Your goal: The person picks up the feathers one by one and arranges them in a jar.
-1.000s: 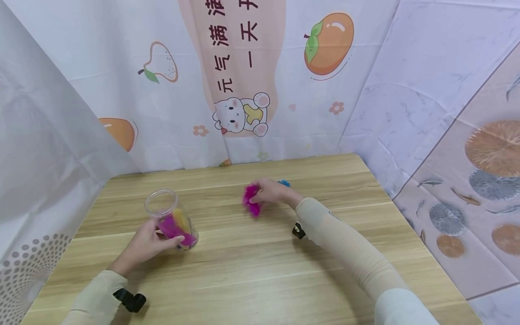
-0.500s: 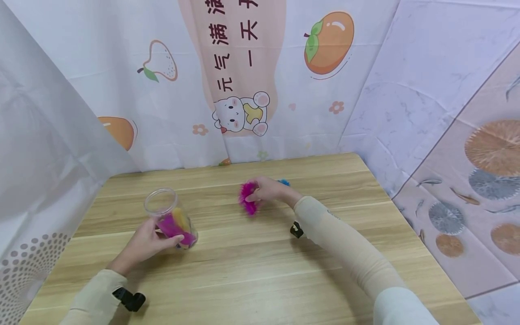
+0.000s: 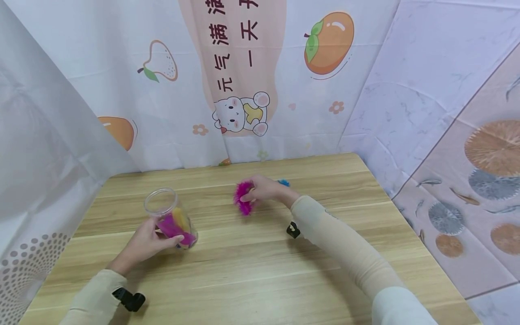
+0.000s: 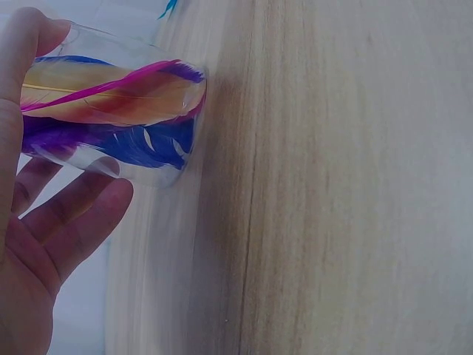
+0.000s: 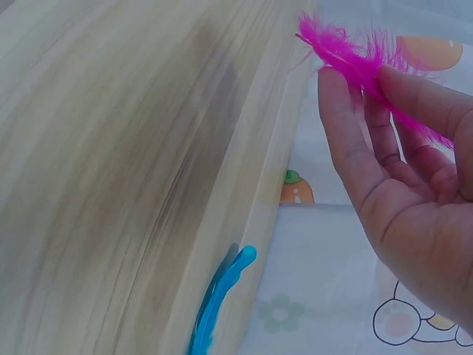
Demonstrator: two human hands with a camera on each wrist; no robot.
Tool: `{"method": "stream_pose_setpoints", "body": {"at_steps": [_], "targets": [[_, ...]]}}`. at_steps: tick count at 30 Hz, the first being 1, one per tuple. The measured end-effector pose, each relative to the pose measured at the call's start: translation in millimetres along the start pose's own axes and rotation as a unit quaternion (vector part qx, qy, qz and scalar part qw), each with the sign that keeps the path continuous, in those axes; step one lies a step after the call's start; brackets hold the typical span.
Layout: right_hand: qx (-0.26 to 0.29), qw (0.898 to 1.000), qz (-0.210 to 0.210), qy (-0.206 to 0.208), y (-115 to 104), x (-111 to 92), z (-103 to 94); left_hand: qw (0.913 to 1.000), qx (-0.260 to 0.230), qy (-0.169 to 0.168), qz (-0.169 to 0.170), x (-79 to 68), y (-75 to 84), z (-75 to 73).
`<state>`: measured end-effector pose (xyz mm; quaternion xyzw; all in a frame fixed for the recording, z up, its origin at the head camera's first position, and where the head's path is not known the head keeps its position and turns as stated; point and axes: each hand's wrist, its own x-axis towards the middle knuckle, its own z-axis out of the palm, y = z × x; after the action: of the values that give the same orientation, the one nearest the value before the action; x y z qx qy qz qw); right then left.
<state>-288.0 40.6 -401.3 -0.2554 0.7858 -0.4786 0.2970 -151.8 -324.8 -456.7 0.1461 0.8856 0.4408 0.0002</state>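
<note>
My left hand [image 3: 150, 243] grips a clear plastic jar [image 3: 161, 201] with its thumb and fingers, on the left of the table. Inside the jar lie several coloured feathers [image 4: 118, 96], in orange, magenta, purple and blue. The jar has an open top and leans slightly in the head view. My right hand [image 3: 266, 188] pinches a fluffy magenta feather [image 5: 355, 59] between thumb and fingertips, above the middle of the table. Behind that wrist a blue feather [image 3: 284, 183] lies on the wood, partly hidden by the arm in the head view.
The wooden table [image 3: 252, 271] meets a printed white curtain [image 3: 170, 113] along its back edge. More hanging cloth [image 3: 430, 113] borders the right side, and pale cloth [image 3: 48, 149] borders the left. A small black camera mount [image 3: 129, 299] is strapped to the left wrist.
My right hand has moved a little to the left with the magenta feather, toward the jar. The left hand and the jar have stayed in place.
</note>
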Motion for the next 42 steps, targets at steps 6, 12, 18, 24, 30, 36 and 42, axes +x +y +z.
{"method": "stream_pose_setpoints", "body": {"at_steps": [6, 12, 18, 24, 30, 36, 42], "targets": [[0.04, 0.999, 0.004, -0.016, -9, 1, 3.3, 1.0, 0.0, -0.003, 0.002, 0.3, 2.0, -1.7], [0.055, 0.998, 0.003, -0.022, -16, 3, 8.0, 1.0, 0.001, -0.003, -0.001, -1.9, 3.2, -0.2], [0.056, 0.998, -0.01, -0.042, -26, 3, 12.3, 1.0, -0.002, -0.005, -0.005, -5.0, 0.3, 3.2], [0.042, 0.998, -0.026, -0.045, -45, 2, 9.5, 1.0, 0.0, 0.0, 0.001, -1.5, 0.6, 2.2], [0.044, 0.997, -0.033, -0.046, -57, 4, 11.1, 1.0, 0.009, 0.003, -0.001, -1.7, 2.0, -0.5], [0.055, 0.996, -0.038, -0.056, -65, 3, 14.3, 0.9998, 0.016, 0.005, -0.008, -2.5, 3.2, -0.5], [0.066, 0.996, -0.034, -0.058, -71, 6, 14.5, 0.9998, 0.016, 0.006, -0.007, -1.6, 2.3, 0.7]]}}
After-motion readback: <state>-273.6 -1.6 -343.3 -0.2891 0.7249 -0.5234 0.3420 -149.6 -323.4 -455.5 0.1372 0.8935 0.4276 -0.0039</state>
